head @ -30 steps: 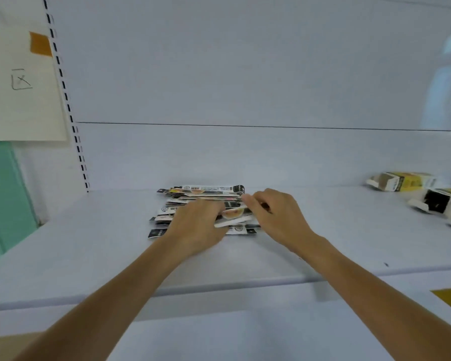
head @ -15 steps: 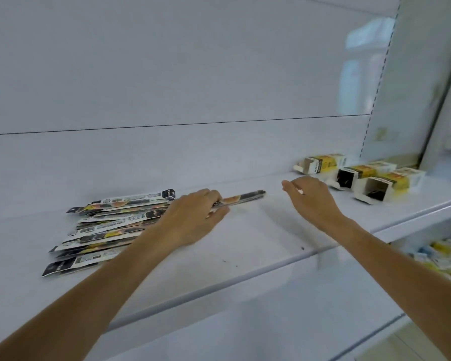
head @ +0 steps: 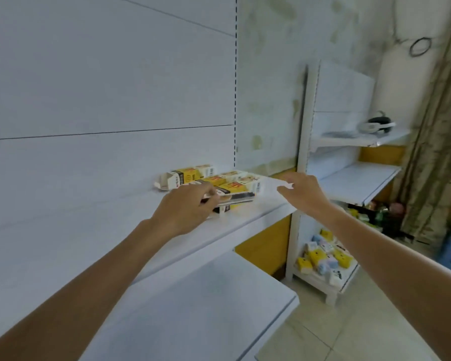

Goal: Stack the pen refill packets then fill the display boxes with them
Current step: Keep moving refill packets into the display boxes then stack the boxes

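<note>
My left hand (head: 190, 204) pinches a refill packet (head: 241, 196) over the display boxes (head: 233, 185) — my right hand (head: 303, 190) hovers just beside them, fingers relaxed, holding nothing.

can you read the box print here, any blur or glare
Head view: print on the boxes and on the packets in the left hand is smeared, mostly unreadable; head view: the right hand blurs at its fingertips; head view: light is soft and even, no glare on the shelf.
</note>
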`<state>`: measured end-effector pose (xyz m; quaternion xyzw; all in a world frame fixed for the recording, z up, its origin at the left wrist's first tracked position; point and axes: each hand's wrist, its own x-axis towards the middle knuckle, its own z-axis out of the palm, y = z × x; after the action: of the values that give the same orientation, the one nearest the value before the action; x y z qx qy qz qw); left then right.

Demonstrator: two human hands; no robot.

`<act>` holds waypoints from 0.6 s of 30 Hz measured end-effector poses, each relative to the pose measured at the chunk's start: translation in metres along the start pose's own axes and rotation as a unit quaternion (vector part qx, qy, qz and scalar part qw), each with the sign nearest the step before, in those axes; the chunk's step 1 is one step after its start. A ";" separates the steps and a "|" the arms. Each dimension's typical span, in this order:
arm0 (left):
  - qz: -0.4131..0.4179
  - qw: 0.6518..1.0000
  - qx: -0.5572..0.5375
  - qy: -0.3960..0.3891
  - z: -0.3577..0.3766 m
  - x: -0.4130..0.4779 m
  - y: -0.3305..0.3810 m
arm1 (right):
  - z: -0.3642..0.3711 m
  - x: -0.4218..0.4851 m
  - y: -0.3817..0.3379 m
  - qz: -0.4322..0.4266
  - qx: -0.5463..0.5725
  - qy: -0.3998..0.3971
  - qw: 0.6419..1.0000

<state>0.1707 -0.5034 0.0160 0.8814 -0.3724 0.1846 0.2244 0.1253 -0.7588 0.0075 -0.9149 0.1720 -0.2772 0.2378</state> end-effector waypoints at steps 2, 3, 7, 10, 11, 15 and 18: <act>0.000 0.999 -0.037 0.014 0.029 0.029 0.022 | -0.009 0.030 0.031 -0.024 -0.031 -0.022 0.999; -0.002 0.999 -0.050 0.012 0.042 0.041 0.032 | -0.012 0.042 0.042 -0.038 -0.057 -0.035 0.997; -0.029 0.999 -0.039 0.008 0.089 0.080 0.063 | -0.025 0.085 0.080 -0.044 -0.045 -0.072 0.995; -0.053 0.997 -0.039 0.040 0.099 0.096 0.072 | -0.025 0.109 0.091 -0.081 -0.010 -0.090 0.993; -0.064 0.996 -0.040 0.054 0.099 0.099 0.073 | -0.022 0.114 0.092 -0.097 0.003 -0.096 0.991; -0.107 0.989 -0.017 0.103 0.087 0.102 0.068 | 0.002 0.126 0.087 -0.137 0.049 -0.098 0.984; -0.148 0.980 0.034 0.131 0.065 0.089 0.047 | 0.028 0.131 0.069 -0.216 0.063 -0.128 0.966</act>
<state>0.2046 -0.6177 0.0181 0.9021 -0.1986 0.2758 0.2658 0.2321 -0.8646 0.0062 -0.9413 -0.0792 -0.2131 0.2496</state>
